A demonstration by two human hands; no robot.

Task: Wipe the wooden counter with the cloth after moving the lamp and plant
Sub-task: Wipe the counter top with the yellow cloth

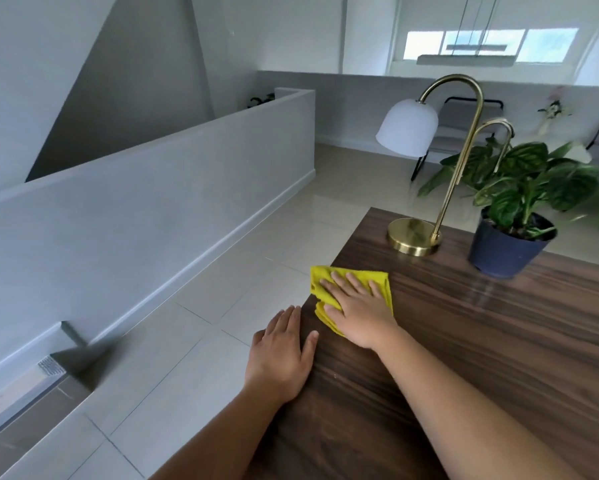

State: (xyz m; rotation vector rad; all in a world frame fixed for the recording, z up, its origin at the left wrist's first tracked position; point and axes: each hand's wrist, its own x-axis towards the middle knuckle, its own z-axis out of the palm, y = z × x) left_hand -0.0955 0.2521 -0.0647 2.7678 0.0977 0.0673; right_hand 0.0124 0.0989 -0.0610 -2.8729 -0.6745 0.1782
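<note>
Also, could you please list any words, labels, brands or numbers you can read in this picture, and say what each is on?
None: no readable text on the yellow cloth, brass lamp, dark blue plant pot or wooden counter.

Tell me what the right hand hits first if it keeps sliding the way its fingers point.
Probably nothing on the counter. The right hand, flat on the cloth, points up and left, toward the counter's left edge; the cloth already overhangs it. The lamp and plant sit off to the right of that line.
</note>
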